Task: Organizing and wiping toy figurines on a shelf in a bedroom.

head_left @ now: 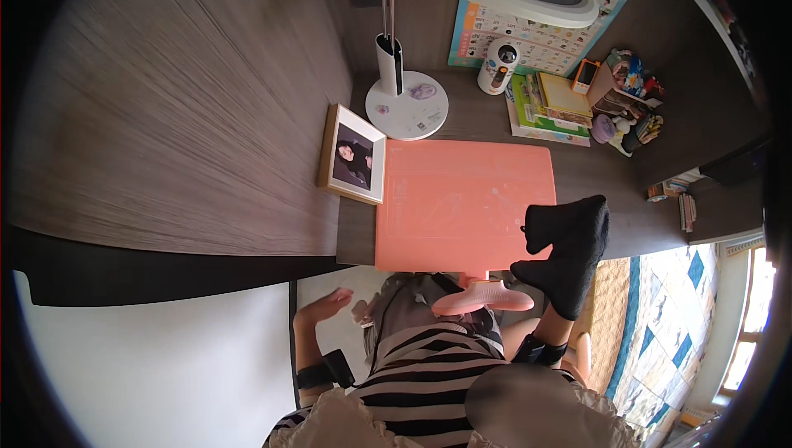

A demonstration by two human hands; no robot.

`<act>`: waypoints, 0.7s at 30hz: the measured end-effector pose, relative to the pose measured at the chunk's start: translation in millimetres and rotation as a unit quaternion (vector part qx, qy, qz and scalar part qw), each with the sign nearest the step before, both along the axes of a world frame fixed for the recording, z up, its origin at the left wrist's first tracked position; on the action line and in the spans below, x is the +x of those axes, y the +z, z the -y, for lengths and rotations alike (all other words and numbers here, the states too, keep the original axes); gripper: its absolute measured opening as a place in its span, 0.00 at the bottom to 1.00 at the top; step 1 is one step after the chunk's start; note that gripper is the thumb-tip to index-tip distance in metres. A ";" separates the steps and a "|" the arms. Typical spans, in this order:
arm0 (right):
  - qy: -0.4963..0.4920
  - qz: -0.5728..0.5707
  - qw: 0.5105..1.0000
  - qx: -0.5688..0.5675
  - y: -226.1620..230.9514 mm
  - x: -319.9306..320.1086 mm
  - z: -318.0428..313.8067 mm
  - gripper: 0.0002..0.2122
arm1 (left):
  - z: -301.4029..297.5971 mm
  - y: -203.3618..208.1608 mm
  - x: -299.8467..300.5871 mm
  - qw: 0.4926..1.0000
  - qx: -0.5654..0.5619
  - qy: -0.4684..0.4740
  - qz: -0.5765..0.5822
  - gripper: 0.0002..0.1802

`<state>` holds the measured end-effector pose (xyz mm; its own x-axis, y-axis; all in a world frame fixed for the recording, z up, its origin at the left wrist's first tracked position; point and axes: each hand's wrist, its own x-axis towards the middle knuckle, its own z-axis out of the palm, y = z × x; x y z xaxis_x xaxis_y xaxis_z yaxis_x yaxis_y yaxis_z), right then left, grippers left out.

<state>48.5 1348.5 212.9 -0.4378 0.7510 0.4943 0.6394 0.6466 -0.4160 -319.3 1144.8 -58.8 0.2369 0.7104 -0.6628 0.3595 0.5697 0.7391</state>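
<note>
My left hand [327, 306] is bare and held low beside my lap at the left, its fingers stretched out and holding nothing. A black band circles that forearm. My right hand is inside a black cloth cover [579, 254] like a mitt or sock, so its fingers are hidden. The cover bends at the top, with two blunt parts pointing left, the upper one over the right edge of a pink desk mat [462, 192]. Below the cover, a second black band [540, 351] wraps my right forearm.
A framed photo [356, 155] and a white lamp base [408, 106] stand left of the mat. Behind it are a white cylindrical device [499, 66], stacked books [549, 110] and small toys [623, 122]. A pink curved rest [483, 298] juts from the desk's front edge.
</note>
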 end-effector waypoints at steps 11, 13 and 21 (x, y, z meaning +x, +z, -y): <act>-0.080 -0.015 0.996 0.020 7.4 -14.6 26.1 0.12 | -144.6 234.9 74.4 0.960 0.250 -0.124 0.003 0.15; -0.089 -0.020 0.996 0.018 1.7 -17.2 29.6 0.12 | -154.5 236.1 71.1 0.935 0.338 -0.102 0.018 0.15; -0.180 -0.024 0.983 0.023 -0.8 -7.2 53.2 0.11 | -203.3 130.0 87.3 0.923 0.367 -0.086 -0.076 0.19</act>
